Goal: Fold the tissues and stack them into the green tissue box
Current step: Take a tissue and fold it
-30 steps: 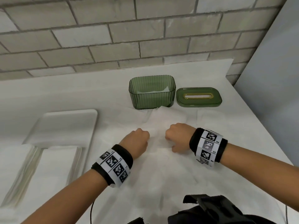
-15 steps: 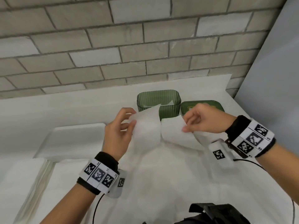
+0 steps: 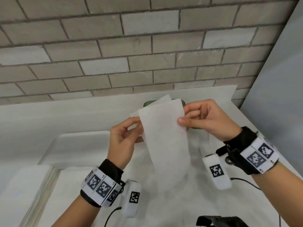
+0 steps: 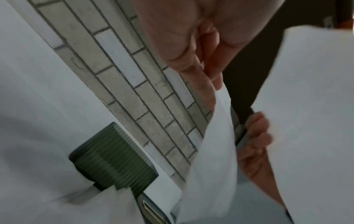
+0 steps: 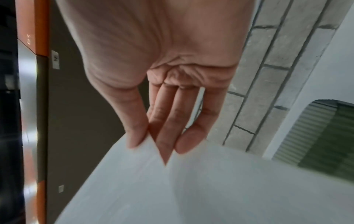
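Observation:
A white tissue hangs doubled over in the air, its lower end trailing to the white table. My left hand pinches its upper left edge, and my right hand pinches the upper right edge between thumb and fingers. In the right wrist view the fingertips clamp the tissue at a corner. The green tissue box stands behind the raised tissue, almost wholly hidden. It shows better in the left wrist view, where the ribbed box sits by the wall with its green lid beside it.
A white tray lies left of the hands, and a stack of flat tissues sits at the near left. A brick wall backs the table; a grey panel closes the right side. A black object lies at the near edge.
Both hands have lifted the tissue off the table and brought its two upper ends together, so it now hangs as one doubled strip in front of the box.

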Demonstrator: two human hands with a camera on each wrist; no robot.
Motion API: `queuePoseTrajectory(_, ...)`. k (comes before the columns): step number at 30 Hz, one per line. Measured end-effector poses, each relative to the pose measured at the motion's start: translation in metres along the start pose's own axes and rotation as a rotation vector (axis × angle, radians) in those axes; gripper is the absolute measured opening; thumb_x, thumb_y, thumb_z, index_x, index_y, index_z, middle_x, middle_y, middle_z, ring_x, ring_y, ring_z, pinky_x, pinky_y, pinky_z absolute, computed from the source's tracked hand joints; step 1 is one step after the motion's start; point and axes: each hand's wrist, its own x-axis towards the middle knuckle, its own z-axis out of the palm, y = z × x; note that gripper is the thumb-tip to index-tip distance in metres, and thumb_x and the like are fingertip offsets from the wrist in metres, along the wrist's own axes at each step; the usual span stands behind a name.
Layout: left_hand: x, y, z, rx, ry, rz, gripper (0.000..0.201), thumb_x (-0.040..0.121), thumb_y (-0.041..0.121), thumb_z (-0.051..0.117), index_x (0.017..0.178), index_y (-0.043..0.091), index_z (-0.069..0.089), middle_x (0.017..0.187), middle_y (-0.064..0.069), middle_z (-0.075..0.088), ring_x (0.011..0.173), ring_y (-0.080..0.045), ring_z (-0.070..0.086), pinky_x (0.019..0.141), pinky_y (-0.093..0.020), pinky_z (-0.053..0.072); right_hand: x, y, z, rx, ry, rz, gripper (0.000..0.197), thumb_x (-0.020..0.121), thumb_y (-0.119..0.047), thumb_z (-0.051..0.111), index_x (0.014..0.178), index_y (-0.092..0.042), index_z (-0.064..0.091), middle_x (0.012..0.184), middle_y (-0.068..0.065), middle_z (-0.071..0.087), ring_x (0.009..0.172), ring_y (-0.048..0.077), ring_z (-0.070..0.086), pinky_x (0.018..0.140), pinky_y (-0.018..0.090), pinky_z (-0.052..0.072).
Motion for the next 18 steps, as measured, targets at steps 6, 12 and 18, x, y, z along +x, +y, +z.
queuePoseTrajectory(6,0.003,0.01,-0.005,-0.126,-0.06,-0.07,0.053,0.07,0.067,0.066,0.094,0.02,0.078,0.099,-0.003,0.076,0.079,-0.023,0.074,0.056,-0.033,0.058,0.004,0.012,0.009,-0.016,0.052,0.06,0.005,0.074,-0.007,0.072,0.075,-0.004,0.068,0.068,0.006,0.074,0.062,0.012,0.067,0.064,0.023,0.056)
queuePoseTrajectory(12,0.0,0.012,-0.001,-0.057,-0.022,-0.036,0.021,0.08,0.032,0.069,0.088,0.015,0.079,0.088,-0.002,0.076,0.077,-0.02,0.073,0.056,-0.031,0.057,0.008,0.015,0.009,-0.032,0.102,0.079,0.016,0.071,-0.013,0.074,0.079,0.001,0.071,0.072,0.015,0.073,0.06,0.018,0.063,0.058,0.024,0.053)
queuePoseTrajectory(18,-0.002,0.016,0.003,-0.034,-0.004,-0.022,0.02,0.078,0.015,0.066,0.094,0.009,0.075,0.089,0.001,0.077,0.076,-0.015,0.074,0.053,-0.025,0.055,0.01,0.016,0.007,-0.076,0.107,0.085,0.019,0.071,-0.016,0.075,0.079,0.0,0.07,0.069,0.009,0.073,0.053,0.012,0.06,0.05,0.024,0.048)
